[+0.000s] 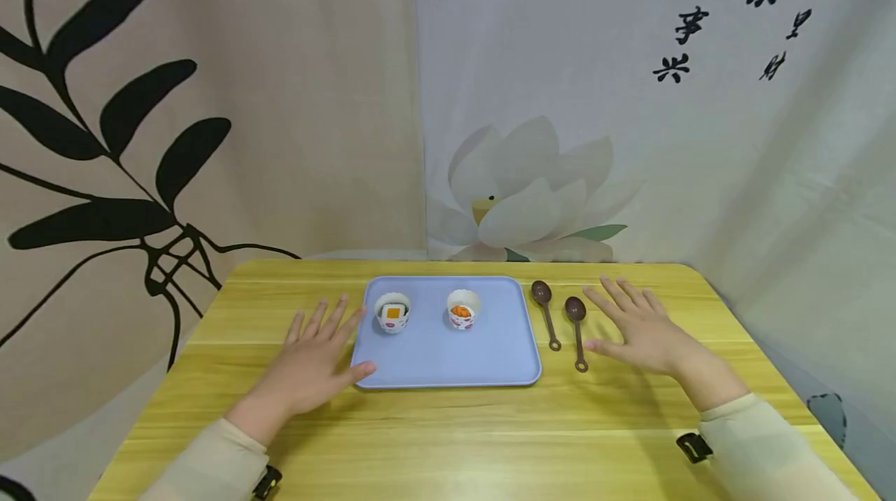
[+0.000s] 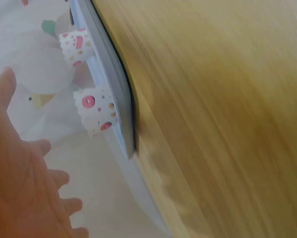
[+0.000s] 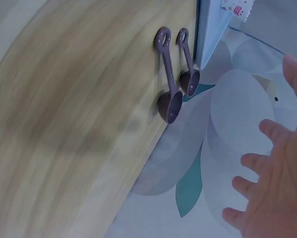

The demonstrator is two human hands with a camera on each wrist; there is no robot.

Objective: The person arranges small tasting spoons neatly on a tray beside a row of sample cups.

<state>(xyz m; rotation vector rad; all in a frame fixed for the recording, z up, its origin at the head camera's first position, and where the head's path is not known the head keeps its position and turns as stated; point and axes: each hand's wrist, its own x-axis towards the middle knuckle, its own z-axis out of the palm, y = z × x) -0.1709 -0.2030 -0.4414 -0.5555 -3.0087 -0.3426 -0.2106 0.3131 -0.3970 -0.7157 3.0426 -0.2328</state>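
Observation:
My left hand (image 1: 313, 367), fingers spread and holding nothing, hovers by the left edge of a pale blue tray (image 1: 448, 365). Two small printed paper cups stand on that tray. The left cup (image 1: 393, 324) contains a white piece with an orange-yellow square, and the right cup (image 1: 463, 320) has orange bits inside. To the right of the tray lie two brown measuring spoons, one farther left (image 1: 548, 317) and one nearer my hand (image 1: 577, 330). Beside them my right hand (image 1: 647, 338) is spread with nothing in it; its wrist view shows it held above the table, apart from both spoons (image 3: 171, 99).
Everything stands on a yellow wood-grain table (image 1: 448, 446). Behind its far edge hangs a pale curtain (image 1: 329, 135) printed with dark leaves, a lotus and black characters. A dark clip (image 1: 694, 447) sits at the right sleeve and another (image 1: 267, 481) at the left.

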